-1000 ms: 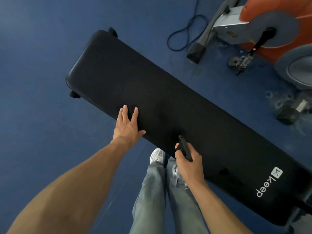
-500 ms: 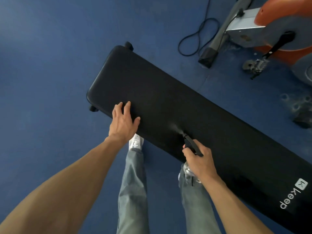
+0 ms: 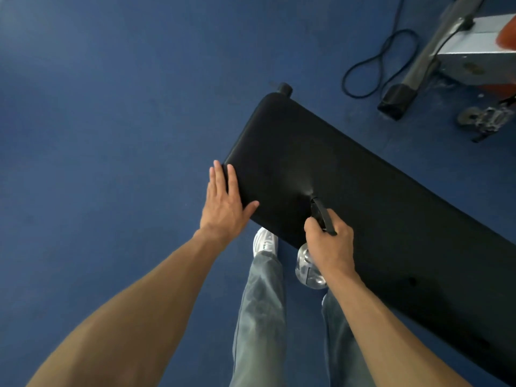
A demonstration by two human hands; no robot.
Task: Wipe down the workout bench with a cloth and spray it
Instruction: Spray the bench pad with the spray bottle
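The left grip (image 3: 226,208) lay flat, fingers straight, on the bench (image 3: 391,213) at its 9 o'clock corner; the right grip (image 3: 331,247) clasped the spray bottle (image 3: 307,270) at the 6 o'clock edge, nozzle toward 11 o'clock

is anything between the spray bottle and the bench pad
Nothing visible. The right hand aims the spray bottle at bare bench pad, and the left hand rests on the pad's edge, aside from the mist.
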